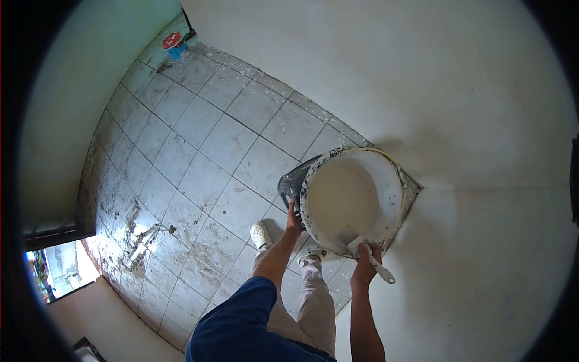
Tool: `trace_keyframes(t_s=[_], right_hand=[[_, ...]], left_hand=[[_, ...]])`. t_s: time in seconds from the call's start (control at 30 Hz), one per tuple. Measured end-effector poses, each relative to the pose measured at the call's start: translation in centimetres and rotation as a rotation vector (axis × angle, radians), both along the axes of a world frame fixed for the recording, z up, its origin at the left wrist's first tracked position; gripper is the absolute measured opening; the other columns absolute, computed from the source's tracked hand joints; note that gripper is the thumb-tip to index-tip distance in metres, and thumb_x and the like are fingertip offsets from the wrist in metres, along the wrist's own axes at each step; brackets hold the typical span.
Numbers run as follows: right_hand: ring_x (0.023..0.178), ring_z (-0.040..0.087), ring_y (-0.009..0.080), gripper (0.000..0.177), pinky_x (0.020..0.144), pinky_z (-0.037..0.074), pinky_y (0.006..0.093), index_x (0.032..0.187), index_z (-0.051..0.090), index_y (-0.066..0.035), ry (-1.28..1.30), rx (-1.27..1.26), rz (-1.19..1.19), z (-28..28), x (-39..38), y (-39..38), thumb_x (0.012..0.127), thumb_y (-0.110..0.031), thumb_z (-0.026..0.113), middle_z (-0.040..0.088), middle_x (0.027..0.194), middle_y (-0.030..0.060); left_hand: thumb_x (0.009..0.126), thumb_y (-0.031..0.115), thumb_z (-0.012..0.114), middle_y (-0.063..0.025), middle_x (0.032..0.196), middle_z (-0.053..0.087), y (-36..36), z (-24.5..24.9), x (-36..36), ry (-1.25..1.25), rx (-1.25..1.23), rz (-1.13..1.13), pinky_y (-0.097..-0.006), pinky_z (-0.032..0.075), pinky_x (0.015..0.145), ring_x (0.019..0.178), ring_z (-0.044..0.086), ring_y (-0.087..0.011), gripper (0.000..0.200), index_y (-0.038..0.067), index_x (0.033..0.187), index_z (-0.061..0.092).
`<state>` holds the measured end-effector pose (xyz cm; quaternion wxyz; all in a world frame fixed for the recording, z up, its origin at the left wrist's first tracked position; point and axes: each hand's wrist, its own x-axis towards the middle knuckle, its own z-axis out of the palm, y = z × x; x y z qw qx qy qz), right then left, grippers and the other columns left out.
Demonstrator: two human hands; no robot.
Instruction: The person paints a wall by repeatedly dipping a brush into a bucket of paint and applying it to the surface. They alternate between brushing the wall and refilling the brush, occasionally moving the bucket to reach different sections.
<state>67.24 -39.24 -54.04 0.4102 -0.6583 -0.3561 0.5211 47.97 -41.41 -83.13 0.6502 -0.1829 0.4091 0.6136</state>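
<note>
Head view: the right hand point(365, 266) pinches a paintbrush point(380, 268) over the near rim of a paint bucket point(389, 199); the left hand point(294, 223) is at the bucket's side, whether gripping cannot be told.

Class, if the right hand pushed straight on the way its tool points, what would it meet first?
Most likely the pale mixture in the bucket, which the tool would reach first; depth is unclear, so its tip may already touch.
</note>
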Motion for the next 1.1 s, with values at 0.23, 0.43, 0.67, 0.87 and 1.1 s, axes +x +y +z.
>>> trace_keyframes(t_s=[0.23,0.43,0.67,0.87,1.1], right_hand=[[0.089,0.059,0.0154,0.023,0.075,0.052,0.0302,0.106,0.057,0.000,0.005,-0.027,0.136,-0.5,-8.4,-4.4,0.086,-0.009,0.064,0.059,0.100,0.0075],[0.087,0.060,0.0148,0.023,0.071,0.052,0.0281,0.106,0.058,0.000,0.145,-0.200,0.126,2.2,-14.2,-5.9,0.086,-0.009,0.065,0.060,0.098,0.0065],[0.080,0.058,0.0111,0.024,0.071,0.049,0.0256,0.105,0.060,-0.003,0.027,-0.094,0.202,5.0,-17.4,-4.1,0.084,-0.008,0.068,0.062,0.092,0.0043],[0.081,0.059,0.0150,0.028,0.072,0.048,0.0289,0.105,0.058,0.002,-0.263,0.461,0.532,3.2,-18.8,2.7,0.082,-0.009,0.070,0.061,0.094,0.0099],[0.091,0.062,0.0209,0.033,0.081,0.049,0.0310,0.110,0.061,0.001,-0.200,0.427,0.918,0.0,-23.4,5.0,0.080,-0.010,0.071,0.062,0.104,0.0128]], left_hand=[[0.066,0.079,0.059,-0.0203,0.146,0.037,-2.1,-4.7,-10.0,0.109,-0.024,-0.089,-0.0550,0.029,0.105,0.132,0.037,-0.0356,0.117,0.002,0.148,0.024],[0.094,0.051,0.043,-0.0133,0.137,0.051,-2.8,-2.2,-15.8,0.053,0.170,-0.005,-0.0423,0.038,0.105,0.124,0.050,-0.0298,0.065,0.006,0.140,0.043],[0.096,0.046,0.042,-0.0138,0.136,0.052,-5.2,-1.1,-21.9,0.088,0.182,-0.045,-0.0423,0.039,0.104,0.123,0.050,-0.0302,0.059,0.005,0.138,0.045],[0.096,0.044,0.042,-0.0141,0.136,0.051,-6.7,1.0,-26.0,0.147,0.162,-0.077,-0.0426,0.039,0.103,0.124,0.050,-0.0305,0.058,0.005,0.138,0.044],[0.096,0.043,0.042,-0.0143,0.137,0.050,-8.6,1.7,-29.2,0.198,0.154,-0.043,-0.0429,0.040,0.103,0.124,0.049,-0.0307,0.056,0.005,0.138,0.044]])
